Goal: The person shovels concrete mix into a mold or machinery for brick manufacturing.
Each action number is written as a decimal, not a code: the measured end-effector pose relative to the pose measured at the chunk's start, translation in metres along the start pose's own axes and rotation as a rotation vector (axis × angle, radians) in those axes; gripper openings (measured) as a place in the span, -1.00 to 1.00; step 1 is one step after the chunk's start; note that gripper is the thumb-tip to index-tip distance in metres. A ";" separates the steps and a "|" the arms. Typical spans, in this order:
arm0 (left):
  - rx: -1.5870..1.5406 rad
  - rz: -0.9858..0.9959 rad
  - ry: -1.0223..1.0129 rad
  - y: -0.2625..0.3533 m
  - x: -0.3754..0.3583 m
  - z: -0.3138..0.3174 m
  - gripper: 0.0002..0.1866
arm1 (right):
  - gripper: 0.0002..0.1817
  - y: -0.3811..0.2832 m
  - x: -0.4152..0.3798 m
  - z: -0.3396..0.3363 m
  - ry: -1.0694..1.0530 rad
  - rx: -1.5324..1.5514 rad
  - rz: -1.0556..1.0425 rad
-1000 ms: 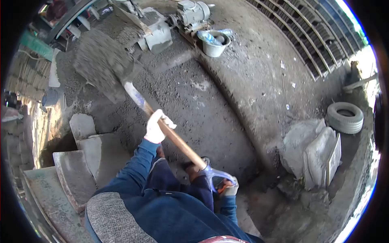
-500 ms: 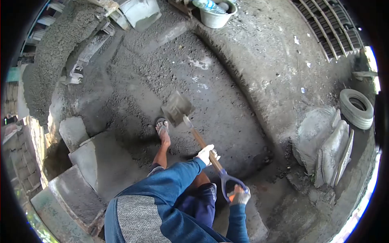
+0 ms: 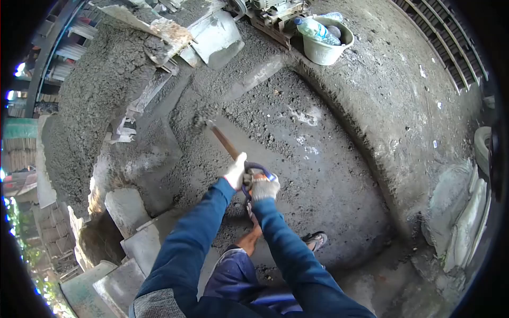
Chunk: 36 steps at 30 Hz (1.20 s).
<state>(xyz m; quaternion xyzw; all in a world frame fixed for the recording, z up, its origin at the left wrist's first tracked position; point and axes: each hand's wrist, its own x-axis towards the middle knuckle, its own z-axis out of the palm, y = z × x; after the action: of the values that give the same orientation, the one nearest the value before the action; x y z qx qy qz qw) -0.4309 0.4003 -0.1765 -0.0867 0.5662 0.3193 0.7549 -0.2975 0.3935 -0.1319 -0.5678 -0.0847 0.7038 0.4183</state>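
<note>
A shovel with a wooden shaft points up and left, its blade end among wet grey mix on the floor. My left hand, in a pale glove, is wrapped round the shaft close to the grip. The gloved right hand is closed on the blue and orange D-shaped handle, just beside the left. How much mix lies on the blade cannot be made out.
A large heap of grey mix rises at the left. A bucket holding bottles stands at the top. Stacked sacks and a tyre are at the right. Slabs lie lower left.
The shovel has moved up and left, its blade from beside the foot to the loose mix. Both hands have moved up and closer together. The view has shifted, and both feet now show.
</note>
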 end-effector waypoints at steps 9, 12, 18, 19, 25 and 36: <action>-0.108 0.068 0.149 -0.142 0.036 -0.024 -0.55 | -0.64 0.086 0.007 -0.173 0.024 -0.457 0.058; -0.401 0.074 0.004 -0.141 0.036 -0.021 -0.76 | -0.59 0.089 -0.038 -0.214 -0.002 -0.334 0.014; -0.562 0.039 0.113 -0.147 0.084 -0.020 -0.74 | -0.68 -0.004 -0.173 -0.242 0.230 -0.107 0.135; -0.487 0.019 0.155 -0.156 0.088 -0.012 -0.75 | -0.71 -0.011 -0.187 -0.248 0.345 -0.118 0.154; -0.426 -0.070 0.202 -0.249 0.062 0.055 -0.88 | -0.91 -0.027 -0.241 -0.336 0.740 -0.224 0.029; -0.571 -0.337 0.086 -0.402 -0.128 0.209 -0.80 | -0.85 -0.136 -0.389 -0.489 0.649 -0.306 0.076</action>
<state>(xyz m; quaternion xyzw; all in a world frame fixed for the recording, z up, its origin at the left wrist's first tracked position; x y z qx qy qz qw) -0.0504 0.1399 -0.0814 -0.4006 0.4629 0.3318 0.7178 0.1971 0.0397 0.0659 -0.8206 -0.0307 0.4810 0.3072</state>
